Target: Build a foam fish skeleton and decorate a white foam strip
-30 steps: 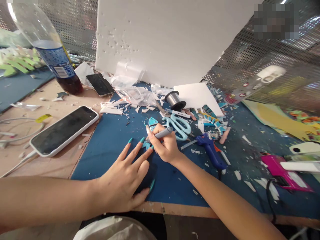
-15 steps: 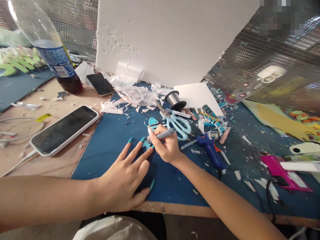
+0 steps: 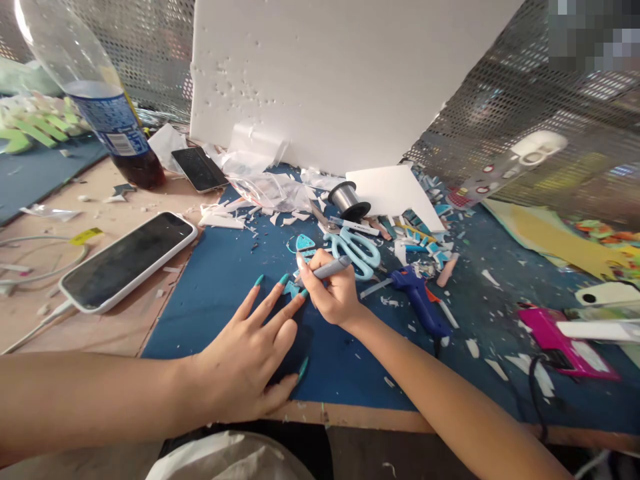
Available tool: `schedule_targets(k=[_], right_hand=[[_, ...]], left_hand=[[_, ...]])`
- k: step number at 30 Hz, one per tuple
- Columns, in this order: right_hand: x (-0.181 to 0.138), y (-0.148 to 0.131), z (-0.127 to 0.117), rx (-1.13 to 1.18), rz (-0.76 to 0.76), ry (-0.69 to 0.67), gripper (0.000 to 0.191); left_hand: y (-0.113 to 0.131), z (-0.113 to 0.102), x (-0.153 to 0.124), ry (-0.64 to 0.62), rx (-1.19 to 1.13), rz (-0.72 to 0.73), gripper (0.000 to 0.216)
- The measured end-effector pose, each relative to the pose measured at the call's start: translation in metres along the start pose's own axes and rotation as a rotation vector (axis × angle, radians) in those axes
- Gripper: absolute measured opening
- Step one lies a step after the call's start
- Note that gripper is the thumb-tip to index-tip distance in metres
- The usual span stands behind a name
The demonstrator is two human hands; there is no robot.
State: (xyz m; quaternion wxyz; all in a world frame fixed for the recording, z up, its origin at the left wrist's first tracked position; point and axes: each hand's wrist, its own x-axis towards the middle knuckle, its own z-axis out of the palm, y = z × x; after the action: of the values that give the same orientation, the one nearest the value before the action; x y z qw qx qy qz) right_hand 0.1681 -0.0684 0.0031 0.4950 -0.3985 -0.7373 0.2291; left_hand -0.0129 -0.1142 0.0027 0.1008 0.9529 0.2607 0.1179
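Left hand (image 3: 250, 360) lies flat on the blue mat (image 3: 220, 287), fingers spread apart, 2 fingertips pressing a small teal cutout (image 3: 291, 289) against the mat. Right hand (image 3: 334, 295) has its fingers clamped on a grey marker (image 3: 330, 269), its tip at the cutout, just beside those fingertips. Light-blue scissors (image 3: 356, 248) and a blue glue gun (image 3: 420, 303) lie to the right (amid white scraps). 1 phone (image 3: 127, 260) rests well apart at left.
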Motion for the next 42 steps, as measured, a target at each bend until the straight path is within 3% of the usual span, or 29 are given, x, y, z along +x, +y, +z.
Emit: schedule_targets(k=[10,16,42], right_hand=[[0.0016,-0.0032,-0.0007,-0.033,0.025,-0.037,0.036],[-0.0015,-0.0005,0.0000,0.039,0.001,0.025,0.035],[-0.0016,0.0007,-0.0011,0.025,-0.010,0.020,0.036]], left_hand=[[-0.0001,0.0000,-0.0003,0.007,0.020,0.010,0.032],[-0.0001,-0.0018,0.0008,-0.008,0.031,0.014,0.029],[-0.0009,-0.0008,0.0007,0.022,0.063,0.019,0.031]])
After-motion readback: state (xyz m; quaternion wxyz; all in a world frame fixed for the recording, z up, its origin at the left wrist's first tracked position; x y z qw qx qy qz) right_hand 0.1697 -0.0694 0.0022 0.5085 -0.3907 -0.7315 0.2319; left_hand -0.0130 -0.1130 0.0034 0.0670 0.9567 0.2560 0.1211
